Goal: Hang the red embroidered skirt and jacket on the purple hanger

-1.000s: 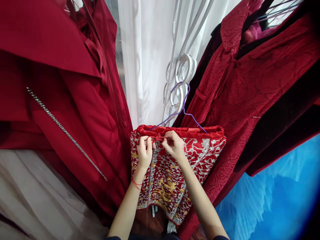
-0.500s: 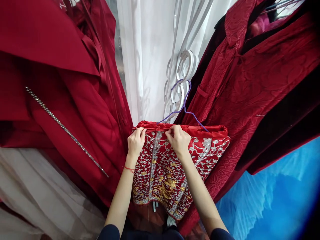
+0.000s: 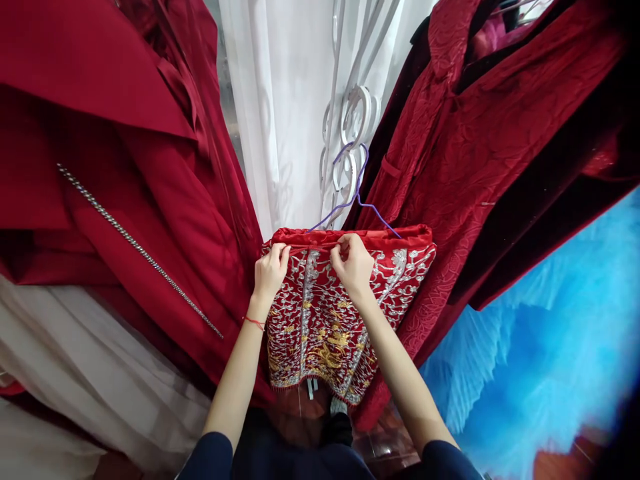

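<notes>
A red embroidered garment [image 3: 327,327], skirt-like, hangs in front of me with silver and gold patterns over its cloth. Its red satin top edge [image 3: 400,233] is folded around a purple wire hanger [image 3: 358,193]. My left hand [image 3: 270,270] pinches the garment near the left end of that edge. To the right of its middle, my right hand [image 3: 352,263] grips the same edge between thumb and fingers. The exact bit of cloth inside each pinch is partly hidden. The garment's lower hem curves above the floor.
The hanger hooks onto a white scrolled metal rack [image 3: 356,115] before a white curtain [image 3: 295,127]. A plain red gown [image 3: 165,193] with a beaded strip hangs left, a patterned red dress [image 3: 465,153] right. Bright blue feathery fabric [image 3: 530,340] lies at lower right.
Both hands keep their pinch on the garment's top edge. The garment, hanger and rack appear slightly higher and further left in the view; more of the floor shows below.
</notes>
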Demonstrator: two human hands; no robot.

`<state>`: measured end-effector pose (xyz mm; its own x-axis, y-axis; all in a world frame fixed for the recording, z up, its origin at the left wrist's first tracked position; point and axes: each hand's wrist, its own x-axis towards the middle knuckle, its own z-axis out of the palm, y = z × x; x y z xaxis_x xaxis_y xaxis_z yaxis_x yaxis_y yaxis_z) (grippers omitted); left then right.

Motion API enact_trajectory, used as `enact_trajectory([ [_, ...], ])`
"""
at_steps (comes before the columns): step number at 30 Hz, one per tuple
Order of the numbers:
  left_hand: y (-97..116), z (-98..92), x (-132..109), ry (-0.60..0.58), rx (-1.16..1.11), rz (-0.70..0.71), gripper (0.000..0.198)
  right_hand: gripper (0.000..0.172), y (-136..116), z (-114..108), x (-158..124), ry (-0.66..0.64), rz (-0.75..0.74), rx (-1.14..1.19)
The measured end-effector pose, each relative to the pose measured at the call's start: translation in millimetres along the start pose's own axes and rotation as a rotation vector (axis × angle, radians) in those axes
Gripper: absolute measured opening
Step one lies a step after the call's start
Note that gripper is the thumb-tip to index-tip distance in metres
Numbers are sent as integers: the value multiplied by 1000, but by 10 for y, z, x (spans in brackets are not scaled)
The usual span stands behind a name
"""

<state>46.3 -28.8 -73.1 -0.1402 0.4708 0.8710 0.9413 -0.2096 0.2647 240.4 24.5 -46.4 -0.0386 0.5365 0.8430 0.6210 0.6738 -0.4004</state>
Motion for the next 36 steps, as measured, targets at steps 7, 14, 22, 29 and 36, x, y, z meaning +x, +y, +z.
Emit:
enact_trajectory([
  [7, -134, -240, 105, -76, 105, 183, 36, 13, 8, -82, 53, -84, -193, -505],
  [14, -155, -345, 223, -78, 162, 255, 40, 19, -60, -220, 90, -212, -218, -596],
  [22, -248, -386, 191, -114, 160, 255, 47, 18, -95, -326, 57, -215, -149, -496],
  [29, -207, -353, 72, -141, 75, 158, 42, 14, -107, -350, -58, -177, -151, -444],
  [36, -45, -316, 41, -160, 209, -59, 41, 14, -204, -408, -48, -207, -51, -358],
])
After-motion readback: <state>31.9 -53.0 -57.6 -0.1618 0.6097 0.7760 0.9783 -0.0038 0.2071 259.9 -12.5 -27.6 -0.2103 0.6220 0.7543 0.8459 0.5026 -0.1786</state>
